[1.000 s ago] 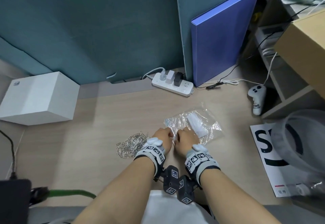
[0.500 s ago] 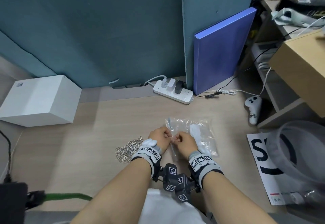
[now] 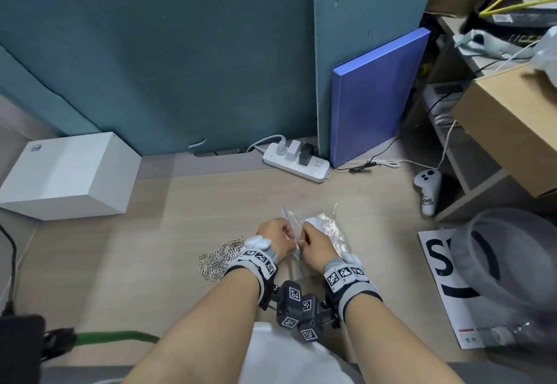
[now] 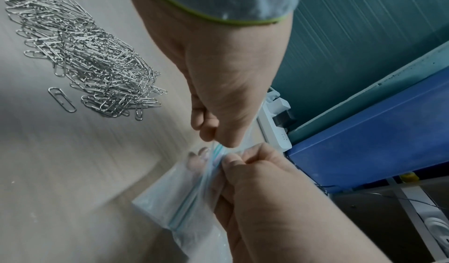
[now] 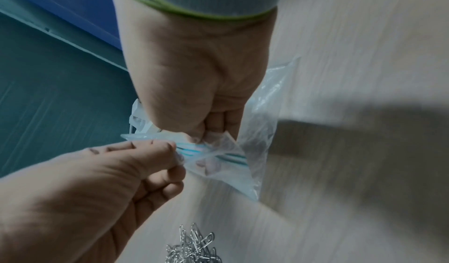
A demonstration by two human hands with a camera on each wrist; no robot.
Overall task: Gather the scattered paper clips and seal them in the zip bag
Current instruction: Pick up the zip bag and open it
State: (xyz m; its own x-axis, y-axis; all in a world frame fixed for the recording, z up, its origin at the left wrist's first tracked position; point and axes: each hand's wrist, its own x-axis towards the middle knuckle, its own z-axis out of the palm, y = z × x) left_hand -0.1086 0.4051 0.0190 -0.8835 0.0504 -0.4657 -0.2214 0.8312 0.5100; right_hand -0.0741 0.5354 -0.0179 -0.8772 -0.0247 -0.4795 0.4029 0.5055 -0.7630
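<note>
The zip bag [image 3: 327, 228] is hanging just above the surface [image 3: 180, 202], its zip strip running toward the near edge. The left hand [image 3: 275, 237] and right hand [image 3: 315, 246] are each pinching its mouth, knuckles up. The paper clips [image 3: 218, 258] are lying piled at left.

Even, soft indoor light in the head view, with wide-angle bending at the edges; both wrist views are dimmer and motion-smeared. A broad dark shadow [image 5: 359, 152] crosses the desk [image 5: 364, 55].
</note>
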